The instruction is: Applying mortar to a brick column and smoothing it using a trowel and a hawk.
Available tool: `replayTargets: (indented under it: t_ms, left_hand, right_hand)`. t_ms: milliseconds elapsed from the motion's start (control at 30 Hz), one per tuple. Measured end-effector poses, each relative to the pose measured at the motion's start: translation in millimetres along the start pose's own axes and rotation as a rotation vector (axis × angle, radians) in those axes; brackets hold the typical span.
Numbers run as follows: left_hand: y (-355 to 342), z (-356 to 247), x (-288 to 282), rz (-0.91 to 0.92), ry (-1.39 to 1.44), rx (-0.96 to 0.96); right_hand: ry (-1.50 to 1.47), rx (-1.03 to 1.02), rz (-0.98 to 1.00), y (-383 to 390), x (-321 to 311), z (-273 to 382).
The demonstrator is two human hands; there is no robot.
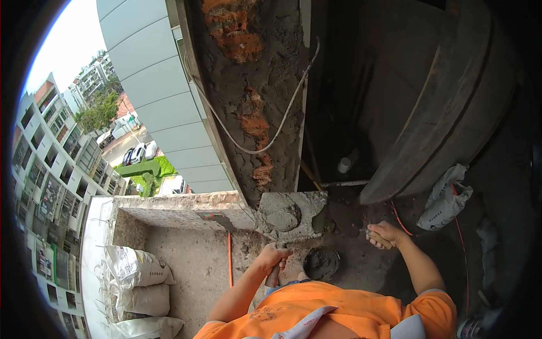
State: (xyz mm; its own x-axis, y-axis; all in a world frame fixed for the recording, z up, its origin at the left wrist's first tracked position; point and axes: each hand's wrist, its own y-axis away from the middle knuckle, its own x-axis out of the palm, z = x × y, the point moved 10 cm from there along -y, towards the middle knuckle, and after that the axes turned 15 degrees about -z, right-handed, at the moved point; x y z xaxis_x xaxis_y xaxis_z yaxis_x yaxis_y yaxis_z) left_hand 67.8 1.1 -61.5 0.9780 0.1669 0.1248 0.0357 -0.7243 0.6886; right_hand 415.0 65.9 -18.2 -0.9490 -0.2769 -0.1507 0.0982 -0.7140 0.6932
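Note:
My left hand (273, 258) is closed round the wooden handle of a plasterer's hawk. The hawk's board (314, 199) is in front of that fist, with a rounded heap of wet grey mortar (282, 215) on it. To the right, my right hand (385, 235) grips the pale wooden handle of a trowel (379, 240); its blade hardly shows against the dark floor. Between and below the hands stands a round bucket (322, 264) of grey mortar. Ahead of the hawk rises a narrow wall (282, 62), coated in rough mortar with orange brick (255, 121) showing through.
A white cable (293, 101) loops across the wall. Full white sacks (141, 267) are stacked left, beside a low parapet (180, 202) with a drop to the street beyond. An orange pipe (230, 260) lies nearby. At right are another white sack (446, 199) and a red hose (462, 248).

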Motion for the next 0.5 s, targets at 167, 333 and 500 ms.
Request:
replayTargets:
  t_ms: [167,333,500]
  left_hand:
    - [-12,-26,-23,-0.237,-0.101,0.236]
    - [1,-55,-32,-0.420,-0.117,0.357]
    - [18,-58,-29,-0.431,-0.179,0.371]
  right_hand:
    - [0.069,-0.381,-0.227,14,5,71]
    - [0.893,-1.548,-0.523,103,89,170]
    - [1.134,-1.696,-0.583,91,106,198]
